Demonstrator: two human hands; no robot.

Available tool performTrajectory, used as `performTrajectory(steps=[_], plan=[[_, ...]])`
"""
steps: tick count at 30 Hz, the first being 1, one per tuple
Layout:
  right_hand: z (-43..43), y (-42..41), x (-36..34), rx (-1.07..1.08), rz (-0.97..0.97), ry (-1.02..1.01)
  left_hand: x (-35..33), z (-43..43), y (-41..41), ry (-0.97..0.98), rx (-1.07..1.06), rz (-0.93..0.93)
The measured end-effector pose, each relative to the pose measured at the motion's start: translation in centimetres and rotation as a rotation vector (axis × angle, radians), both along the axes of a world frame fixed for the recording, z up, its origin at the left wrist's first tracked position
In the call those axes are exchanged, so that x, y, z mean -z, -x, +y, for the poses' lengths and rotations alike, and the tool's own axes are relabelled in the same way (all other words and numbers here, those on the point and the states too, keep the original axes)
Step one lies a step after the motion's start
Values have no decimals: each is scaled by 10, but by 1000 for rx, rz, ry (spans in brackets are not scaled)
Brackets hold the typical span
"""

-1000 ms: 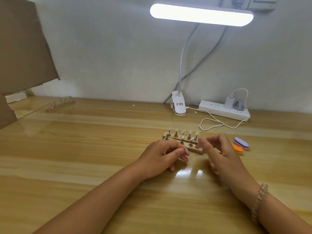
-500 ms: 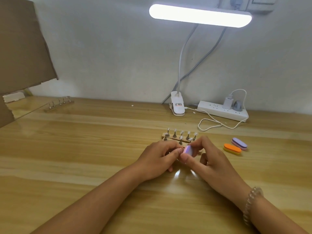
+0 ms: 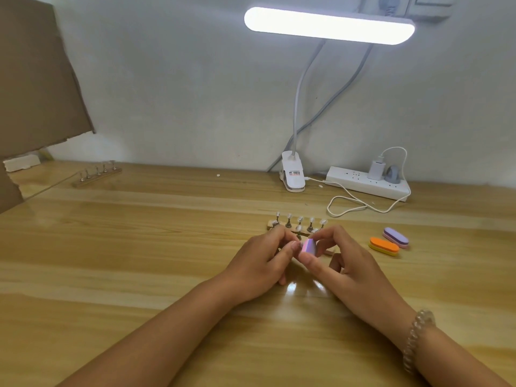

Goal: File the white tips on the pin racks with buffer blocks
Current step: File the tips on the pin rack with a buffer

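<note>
Both hands meet over the desk. The right hand pinches a purple-pink buffer block. The left hand is curled right beside it, and I can't tell what it's gripping. The pin rack with white tips sits just behind the fingers, with spare blocks to the right.

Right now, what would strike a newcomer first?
The lit lamp bar glows at top centre. Mid-table, by the pin racks, the right hand holds a pink-purple buffer block to a white tip pinched by the left hand. An orange block and a purple block lie to their right.
</note>
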State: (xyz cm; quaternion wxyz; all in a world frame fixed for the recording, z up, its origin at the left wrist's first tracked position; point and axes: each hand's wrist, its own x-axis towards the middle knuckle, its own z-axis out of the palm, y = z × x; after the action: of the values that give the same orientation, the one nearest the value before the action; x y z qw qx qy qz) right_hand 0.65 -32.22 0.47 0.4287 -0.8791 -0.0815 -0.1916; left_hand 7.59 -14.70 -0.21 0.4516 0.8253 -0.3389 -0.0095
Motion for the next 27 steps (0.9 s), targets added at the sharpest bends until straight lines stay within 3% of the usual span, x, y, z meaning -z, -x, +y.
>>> performTrajectory(steps=[8,14,18,24,27], plan=[[-3,-1,-1,-13,20,-5,0,0,2,-15,30,-4],[0,4,-5,-16,-8,-11,-1,1,1,-12,28,-91],[-2,0,-6,40,12,-69,3,0,4,-119,44,-245],[1,4,-5,-11,-48,-37,4,0,0,-62,0,-221],[0,2,-6,30,-18,-62,3,0,3,-106,15,-298]])
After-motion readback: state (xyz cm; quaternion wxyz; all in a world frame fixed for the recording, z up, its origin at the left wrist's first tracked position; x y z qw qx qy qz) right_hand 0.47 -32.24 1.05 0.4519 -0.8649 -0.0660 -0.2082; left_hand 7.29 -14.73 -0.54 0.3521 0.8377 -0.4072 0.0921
